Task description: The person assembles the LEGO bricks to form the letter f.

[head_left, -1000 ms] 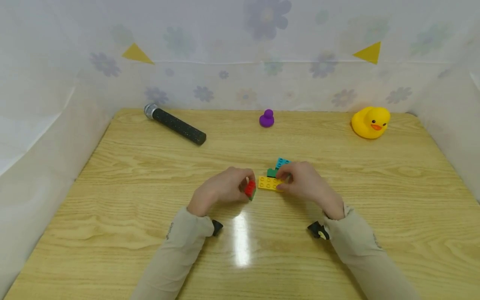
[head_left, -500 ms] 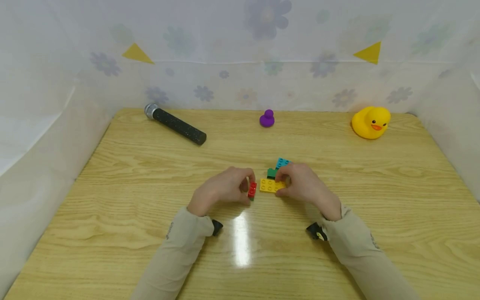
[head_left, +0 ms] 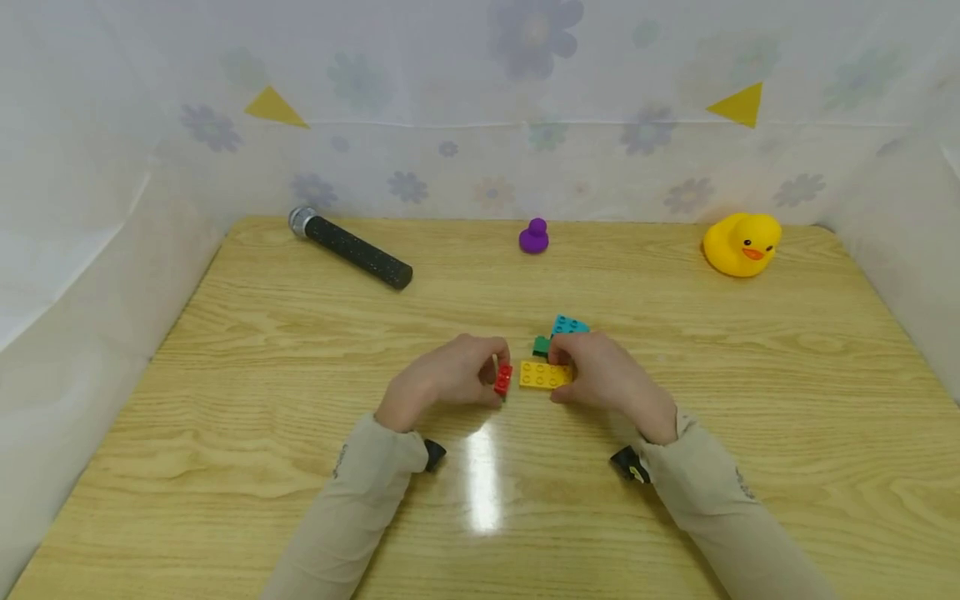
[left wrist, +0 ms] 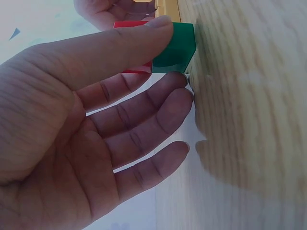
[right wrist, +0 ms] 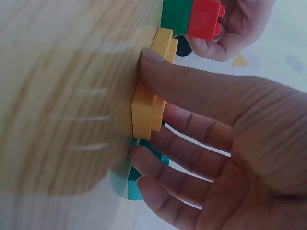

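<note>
My left hand (head_left: 453,371) pinches a red building brick (head_left: 503,379) with a green brick (left wrist: 178,50) joined beneath it, thumb on one side and fingers on the other. Just right of that pair lies a flat yellow brick (head_left: 542,376), studs up on the table. My right hand (head_left: 617,377) grips its right end between thumb and fingers. In the right wrist view the yellow brick (right wrist: 143,112) stands close to the red and green pair. Behind it, another green brick (head_left: 542,346) and a blue brick (head_left: 568,325) are partly covered by my right hand.
A black microphone (head_left: 356,252) lies at the back left of the wooden table (head_left: 262,400). A small purple duck (head_left: 534,239) sits at the back middle, and a larger yellow duck (head_left: 741,246) at the back right. A flowered curtain (head_left: 487,100) hangs behind.
My right hand has drawn the yellow brick slightly towards me, away from the green brick behind it. The red brick has turned a little in my left hand, which otherwise stays put.
</note>
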`<action>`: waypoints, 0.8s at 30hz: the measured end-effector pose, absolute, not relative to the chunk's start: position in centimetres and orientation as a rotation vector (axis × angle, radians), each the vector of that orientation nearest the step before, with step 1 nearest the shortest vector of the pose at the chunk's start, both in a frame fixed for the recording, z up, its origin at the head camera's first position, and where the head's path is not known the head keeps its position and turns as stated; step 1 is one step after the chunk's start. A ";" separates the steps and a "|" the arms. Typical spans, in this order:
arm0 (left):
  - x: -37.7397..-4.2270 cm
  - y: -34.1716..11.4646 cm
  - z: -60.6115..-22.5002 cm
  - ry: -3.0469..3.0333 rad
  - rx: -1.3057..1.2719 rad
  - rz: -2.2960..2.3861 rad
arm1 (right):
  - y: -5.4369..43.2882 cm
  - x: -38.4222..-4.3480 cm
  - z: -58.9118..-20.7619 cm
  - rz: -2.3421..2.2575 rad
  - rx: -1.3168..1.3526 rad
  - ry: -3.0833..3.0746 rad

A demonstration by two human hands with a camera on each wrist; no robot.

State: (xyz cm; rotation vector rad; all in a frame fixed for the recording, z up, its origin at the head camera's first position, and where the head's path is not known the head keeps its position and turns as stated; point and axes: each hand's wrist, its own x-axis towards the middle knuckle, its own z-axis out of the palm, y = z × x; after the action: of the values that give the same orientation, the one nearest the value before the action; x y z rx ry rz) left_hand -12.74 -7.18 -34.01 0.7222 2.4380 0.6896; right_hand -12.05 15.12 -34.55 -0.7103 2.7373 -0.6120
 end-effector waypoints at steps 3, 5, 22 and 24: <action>-12.7 -7.2 -34.0 2.438 0.723 0.694 | 15.1 -12.0 -34.5 -0.603 -0.716 2.736; -12.7 -7.2 -34.0 2.437 0.720 0.697 | 15.2 -12.1 -34.5 -0.600 -0.725 2.727; -12.9 -7.4 -34.0 2.456 0.676 0.704 | 16.1 -12.2 -32.9 -0.817 -0.831 2.790; -12.9 -7.4 -34.0 2.461 0.679 0.707 | 16.1 -12.2 -32.9 -0.852 -0.869 2.817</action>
State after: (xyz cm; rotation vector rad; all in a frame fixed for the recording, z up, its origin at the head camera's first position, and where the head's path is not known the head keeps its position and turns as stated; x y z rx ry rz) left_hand -12.91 -7.44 -33.97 0.6793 2.4606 0.7067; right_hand -12.18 16.07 -32.85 -0.8689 2.8167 -0.8522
